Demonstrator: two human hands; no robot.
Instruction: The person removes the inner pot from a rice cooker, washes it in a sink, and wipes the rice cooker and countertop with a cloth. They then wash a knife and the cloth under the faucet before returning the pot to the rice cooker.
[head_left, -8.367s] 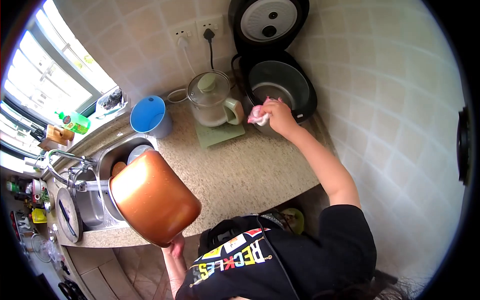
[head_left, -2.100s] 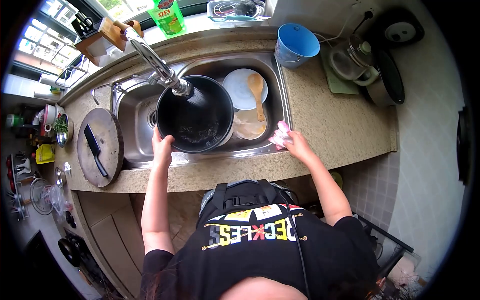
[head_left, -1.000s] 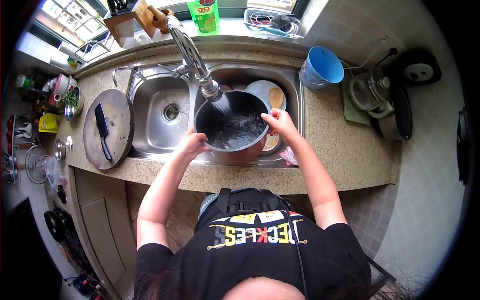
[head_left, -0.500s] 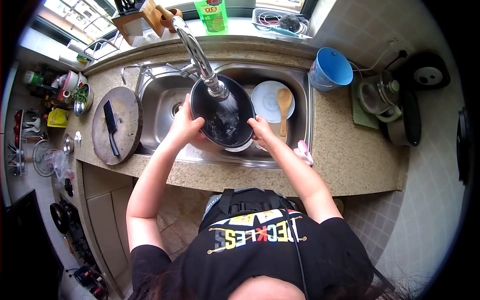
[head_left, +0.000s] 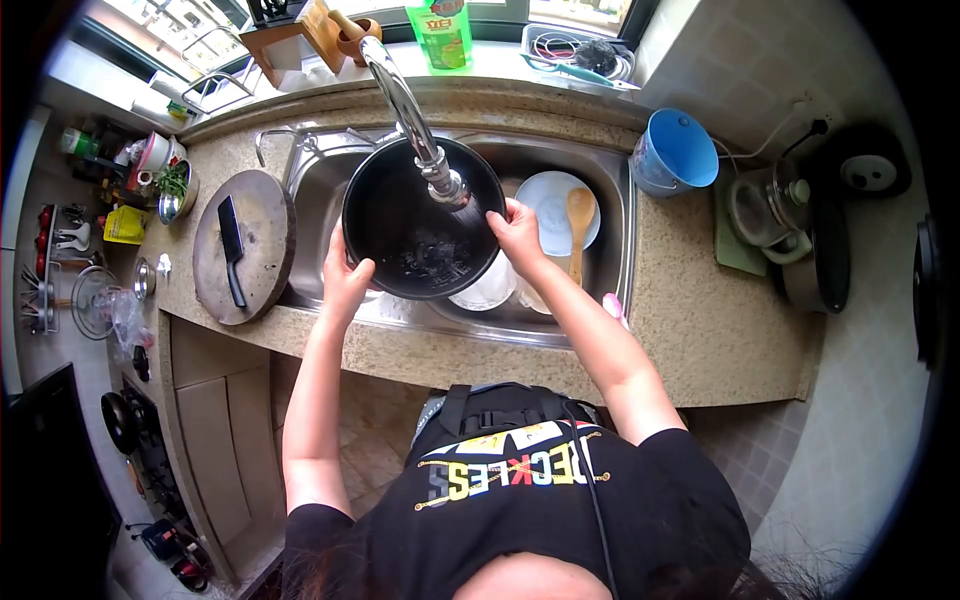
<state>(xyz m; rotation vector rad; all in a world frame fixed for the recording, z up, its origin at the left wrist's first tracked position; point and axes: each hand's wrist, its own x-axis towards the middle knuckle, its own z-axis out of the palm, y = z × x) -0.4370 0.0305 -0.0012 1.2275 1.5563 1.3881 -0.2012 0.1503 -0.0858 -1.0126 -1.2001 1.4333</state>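
Observation:
A round black pot point(head_left: 400, 225) is held over the sink, its inside facing up, with some water at the bottom. My left hand point(head_left: 345, 277) grips its lower left rim, thumb on the near side. On the right rim my right hand point(head_left: 517, 232) is closed, thumb over the edge. The chrome faucet point(head_left: 437, 165) reaches over the pot, and water runs from its spout onto the pot's right side. In the right basin behind my right hand lie a pale plate point(head_left: 548, 205) and a wooden spatula point(head_left: 580, 212). A white bowl point(head_left: 487, 288) shows partly under the pot.
A round chopping board point(head_left: 270, 225) with a black cleaver point(head_left: 231, 240) on it lies left of the steel sink point(head_left: 625, 235). Right of the sink stand a blue bucket point(head_left: 672, 152) and a glass kettle point(head_left: 762, 205). On the sill is a green detergent bottle point(head_left: 441, 38).
Both hands have shifted the pot to the left and turned it, so its right side is now under the faucet. Less of the inside is wet with running water.

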